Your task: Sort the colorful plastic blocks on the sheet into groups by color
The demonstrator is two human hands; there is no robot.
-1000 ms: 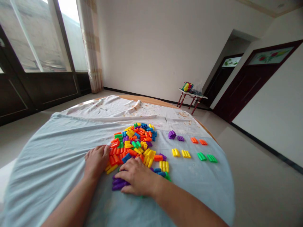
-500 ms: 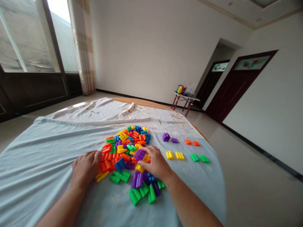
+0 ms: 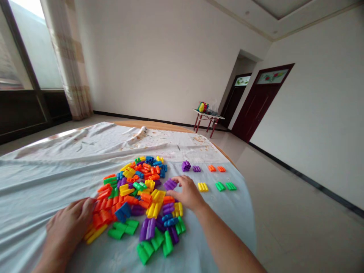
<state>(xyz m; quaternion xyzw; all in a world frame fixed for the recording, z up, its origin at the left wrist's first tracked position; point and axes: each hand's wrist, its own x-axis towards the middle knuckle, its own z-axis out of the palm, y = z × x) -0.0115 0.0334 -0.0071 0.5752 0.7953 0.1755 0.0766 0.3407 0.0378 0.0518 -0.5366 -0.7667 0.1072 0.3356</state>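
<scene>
A purple plastic building block (image 3: 170, 184), made of joined tubes, is pinched between the thumb and fingers of my right hand (image 3: 189, 193), just off the right side of a mixed pile. My left hand (image 3: 72, 220) lies low at the pile's left edge, fingers stretched out against the orange blocks (image 3: 105, 216); some fingertips are hidden. Within the pile are yellow blocks (image 3: 156, 204), a blue block (image 3: 123, 212) and green blocks (image 3: 123, 228). Nearest me are another purple block (image 3: 147, 229) and more green ones (image 3: 145, 252).
Right of the pile, sorted blocks lie in small groups: purple (image 3: 186, 166), orange (image 3: 216, 169), yellow (image 3: 203, 187) and green (image 3: 225, 186). A pale blue cloth (image 3: 224, 220) covers the round table. Beyond it stands a small side table (image 3: 209, 114) with a colourful bag.
My right hand has carried the purple block off the pile, towards the sorted groups. The view has turned right; one yellow sorted block is now out of sight near my right hand.
</scene>
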